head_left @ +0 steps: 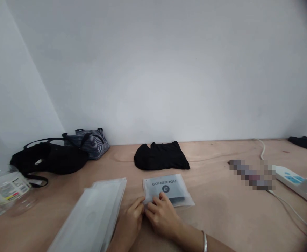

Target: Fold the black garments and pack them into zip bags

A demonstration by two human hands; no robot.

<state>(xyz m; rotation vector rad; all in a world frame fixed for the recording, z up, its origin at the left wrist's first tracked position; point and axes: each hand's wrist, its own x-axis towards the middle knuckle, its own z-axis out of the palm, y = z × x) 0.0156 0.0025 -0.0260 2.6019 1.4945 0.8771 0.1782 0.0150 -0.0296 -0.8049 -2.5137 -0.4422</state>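
Observation:
A frosted plastic bag [166,190] lies flat on the wooden table [216,206], with a grey "ROCKBROS" label showing through it, upside down to me. My left hand [128,224] pinches the bag's near left corner. My right hand [162,217], with a metal bangle [204,241] on its wrist, grips the near edge just beside it, fingers over the bag. A stack of similar frosted bags [95,210] lies directly left of my left hand.
A folded black garment [161,156] lies at the back. Back left are a black bag [48,159], a striped bag [90,143] and a clear plastic package [4,189]. On the right are a white power strip [292,182], its cable [290,206], and a pixelated patch [251,175].

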